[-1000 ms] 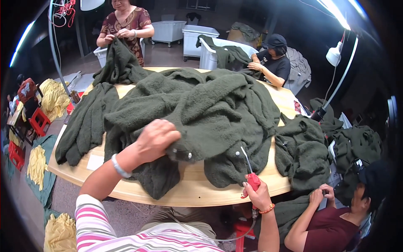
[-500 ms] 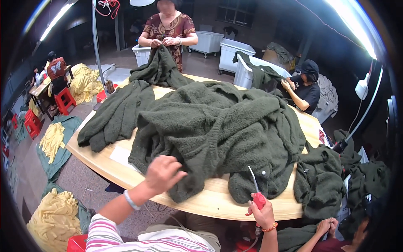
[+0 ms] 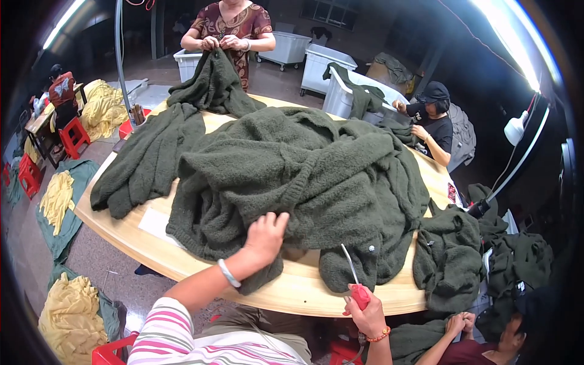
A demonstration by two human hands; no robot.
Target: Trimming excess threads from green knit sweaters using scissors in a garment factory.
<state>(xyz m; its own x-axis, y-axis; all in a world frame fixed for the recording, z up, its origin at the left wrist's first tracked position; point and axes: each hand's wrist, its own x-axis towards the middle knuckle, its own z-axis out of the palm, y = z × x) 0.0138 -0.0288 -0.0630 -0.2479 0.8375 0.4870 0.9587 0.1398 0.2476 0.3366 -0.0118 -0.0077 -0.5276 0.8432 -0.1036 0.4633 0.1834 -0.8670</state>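
A heap of dark green knitted garments [image 3: 340,176] covers the middle of the pale wooden table [image 3: 267,298]. My left hand [image 3: 266,238] lies on the near part of the heap, fingers stretched out against the knit; its palm side is hidden. In my right hand [image 3: 368,317], held at the table's near edge, is a red air blow gun [image 3: 360,296] with a thin curved metal nozzle. The nozzle points up and away, over a garment fold bearing a small pale button-like spot [image 3: 371,249]. A thin hose trails from the gun's lower end.
Across the table a person [image 3: 234,30] holds up a green garment [image 3: 216,82]. Another person in a black cap [image 3: 433,115] sits at the right, before white bins [image 3: 331,67]. A third person's clasped hands [image 3: 460,323] are at lower right. Yellow cloth [image 3: 73,316] and red stools [image 3: 74,139] stand left.
My left hand has moved right and forward onto the heap. My right hand keeps the air blow gun. The whole view has shifted slightly; the capped person's hands have moved apart.
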